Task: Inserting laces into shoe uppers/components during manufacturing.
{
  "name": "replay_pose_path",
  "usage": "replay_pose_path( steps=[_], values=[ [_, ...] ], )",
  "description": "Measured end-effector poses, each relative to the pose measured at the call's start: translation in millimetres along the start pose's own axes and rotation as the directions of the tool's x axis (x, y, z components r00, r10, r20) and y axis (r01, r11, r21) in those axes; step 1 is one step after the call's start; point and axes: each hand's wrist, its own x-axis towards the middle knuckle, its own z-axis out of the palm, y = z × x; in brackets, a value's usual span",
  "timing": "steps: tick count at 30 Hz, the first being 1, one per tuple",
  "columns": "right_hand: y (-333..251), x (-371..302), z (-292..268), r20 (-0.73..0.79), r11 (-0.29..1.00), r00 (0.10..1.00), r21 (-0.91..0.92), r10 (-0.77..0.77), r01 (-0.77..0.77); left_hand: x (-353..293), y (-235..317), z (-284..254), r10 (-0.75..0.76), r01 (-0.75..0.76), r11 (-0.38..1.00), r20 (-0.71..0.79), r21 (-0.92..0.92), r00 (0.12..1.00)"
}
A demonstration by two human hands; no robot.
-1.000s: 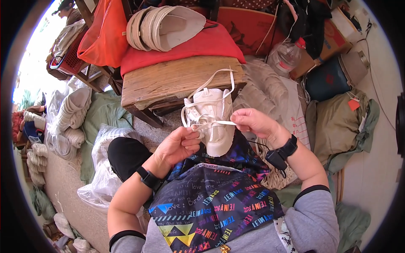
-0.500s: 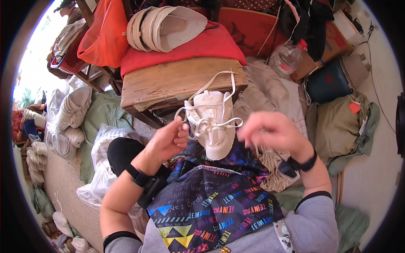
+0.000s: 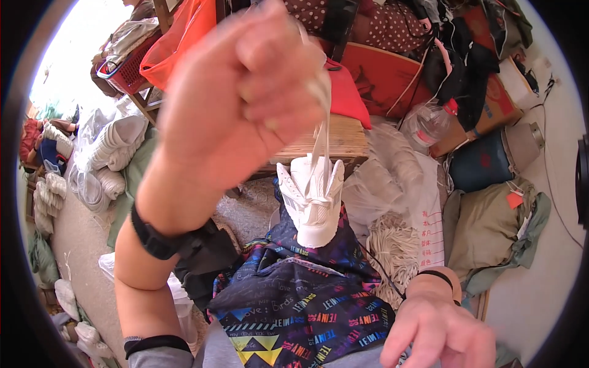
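A cream-white sneaker (image 3: pixel 314 226) rests on the patterned dark apron (image 3: pixel 294 294), its toe toward me. From its throat a pale shoelace (image 3: pixel 318 147) runs upward, pulled taut. My left hand (image 3: pixel 239 101) is raised high above and left of the shoe, fingers curled closed around the lace; motion blurs it. Low at the right, beside the apron, my right hand (image 3: pixel 438 334) hangs loosely with its fingers apart and nothing visible in it. My left hand hides much of the wooden bench (image 3: pixel 343 140) beyond the shoe.
Bundled pale laces (image 3: pixel 392 248) lie right of the apron, near plastic-wrapped goods (image 3: pixel 380 168). A clear bottle with a red cap (image 3: pixel 428 122) stands farther back. Stacked shoe parts (image 3: pixel 119 138) are on the left, and an orange bag (image 3: pixel 175 46) hangs at the far left.
My left hand has risen high with the lace, drawing it up from the shoe. My right hand has moved down and right, away from the shoe. The loose lace loops have straightened.
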Motion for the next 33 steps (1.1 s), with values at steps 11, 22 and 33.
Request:
replay_pose_path(
  steps=[11,22,33],
  values=[
    [-3.2,0.2,-11.1,0.105,0.975,0.984,0.158,0.142,-0.157,1.8,-4.3,-24.2,0.061,-0.055,0.997,-0.108,0.061,0.992],
    [11.0,-9.8,-25.7,0.125,0.999,0.992,-0.032,0.030,-0.026,11.6,-4.7,-38.2,0.061,-0.059,0.998,-0.106,0.026,0.992],
    [125.4,-124.0,-65.6,-0.158,0.556,0.828,-0.671,0.538,-0.490,7.1,11.6,0.8,0.102,-0.118,0.987,0.143,0.109,0.984]
  ],
)
